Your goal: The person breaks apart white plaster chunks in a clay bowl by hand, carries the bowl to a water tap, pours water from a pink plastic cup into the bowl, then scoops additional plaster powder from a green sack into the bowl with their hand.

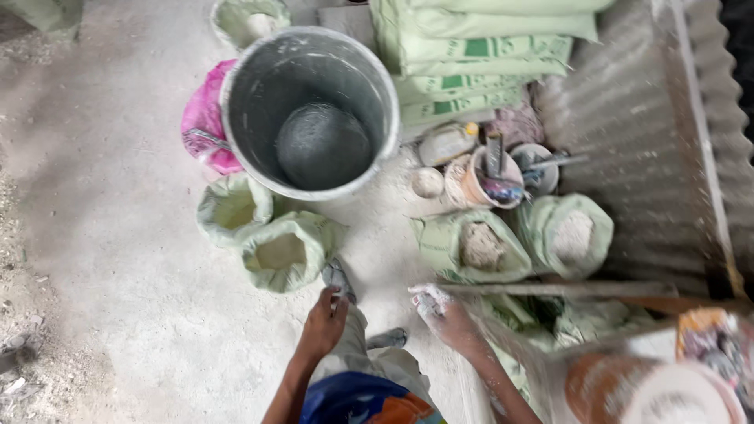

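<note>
The left hand (323, 320) rests on the person's own knee (349, 330), fingers loosely curled over the grey trouser cloth, holding nothing. The right hand (440, 308) is dusted white and reaches toward the nearest open sack (473, 247); it looks lightly cupped, but whether it pinches any powder I cannot tell — the fingers are blurred.

Four open sacks stand on the floor, all pale green woven plastic with rolled-down rims. Two sit to the left (271, 235), just touching each other, with pale yellowish powder inside. Two sit to the right — the near one holds lumpy grey-brown powder, the far one (567, 233) a whiter powder.

Above them stands one big round metal bucket (310, 110), grey and dusty, with a dark dome-shaped lump at its bottom. A pink plastic bag (203, 118) lies against its left side. A stack of flat green-and-white bags (471, 55) lies behind, beside a corrugated metal sheet (636, 133). A small tub (485, 180) with tools stands between bucket and sacks. The concrete floor (118, 235) is powdery.
</note>
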